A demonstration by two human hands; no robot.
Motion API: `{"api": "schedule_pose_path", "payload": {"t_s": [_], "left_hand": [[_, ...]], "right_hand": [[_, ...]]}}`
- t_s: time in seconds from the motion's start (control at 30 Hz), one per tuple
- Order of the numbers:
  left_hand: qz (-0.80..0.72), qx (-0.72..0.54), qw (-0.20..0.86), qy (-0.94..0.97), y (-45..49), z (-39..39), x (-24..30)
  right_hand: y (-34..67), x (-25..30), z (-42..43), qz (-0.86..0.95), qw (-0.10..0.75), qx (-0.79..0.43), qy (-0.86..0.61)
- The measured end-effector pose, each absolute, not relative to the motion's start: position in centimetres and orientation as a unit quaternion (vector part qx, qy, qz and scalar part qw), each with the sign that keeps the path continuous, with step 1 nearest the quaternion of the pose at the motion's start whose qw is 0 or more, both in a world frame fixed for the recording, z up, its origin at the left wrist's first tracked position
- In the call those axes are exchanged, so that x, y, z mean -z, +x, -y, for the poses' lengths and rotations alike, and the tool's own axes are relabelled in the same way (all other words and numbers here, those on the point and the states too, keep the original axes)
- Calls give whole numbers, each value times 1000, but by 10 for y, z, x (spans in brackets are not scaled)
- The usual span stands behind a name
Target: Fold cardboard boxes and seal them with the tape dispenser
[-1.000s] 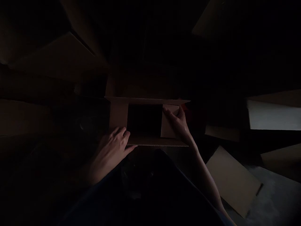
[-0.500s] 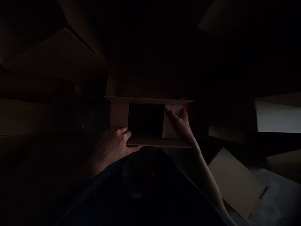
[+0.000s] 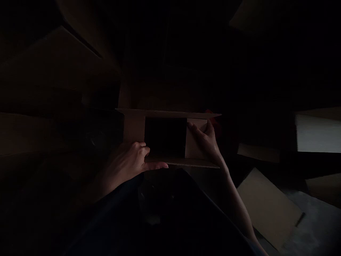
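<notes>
A cardboard box [image 3: 134, 124] is in front of me, seen from above in very dim light. Its two short end flaps lie folded inward, with a dark gap between them that hides the inside. My left hand [image 3: 133, 160] grips the near left corner, fingers curled over the flap edge and thumb stretched along the near side. On the right end flap [image 3: 195, 142], my right hand [image 3: 206, 138] presses with its thumb, while other fingers wrap around the far right side. The long far flap stands beyond both hands.
Larger cardboard boxes [image 3: 61, 57] loom at the upper left. To the right are a flat cardboard piece [image 3: 270, 206] on grey floor [image 3: 314, 220] and a paler box panel [image 3: 310, 133]. Something red [image 3: 214, 124] shows behind my right hand. Much is lost in darkness.
My left thumb has slid slightly to the right along the near edge. Both hands stay on the box, which looks marginally larger; the view has shifted a little.
</notes>
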State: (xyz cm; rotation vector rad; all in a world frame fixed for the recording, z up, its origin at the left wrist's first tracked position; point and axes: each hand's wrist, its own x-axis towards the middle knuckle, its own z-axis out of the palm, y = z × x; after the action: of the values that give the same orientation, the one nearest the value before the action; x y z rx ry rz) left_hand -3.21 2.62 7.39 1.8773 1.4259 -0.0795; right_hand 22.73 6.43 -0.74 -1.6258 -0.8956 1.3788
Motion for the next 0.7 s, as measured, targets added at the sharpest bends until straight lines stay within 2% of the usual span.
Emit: {"api": "schedule_pose_path", "payload": {"t_s": [0.33,0.7], "left_hand": [[-540,59,448,710,-36,-41,-70],[-538,63,447,712,-35,-45,-70]], "right_hand": [[225,-1,-66,358,397,-554,-638],[232,2,-65,384,394,-539,-638]]}}
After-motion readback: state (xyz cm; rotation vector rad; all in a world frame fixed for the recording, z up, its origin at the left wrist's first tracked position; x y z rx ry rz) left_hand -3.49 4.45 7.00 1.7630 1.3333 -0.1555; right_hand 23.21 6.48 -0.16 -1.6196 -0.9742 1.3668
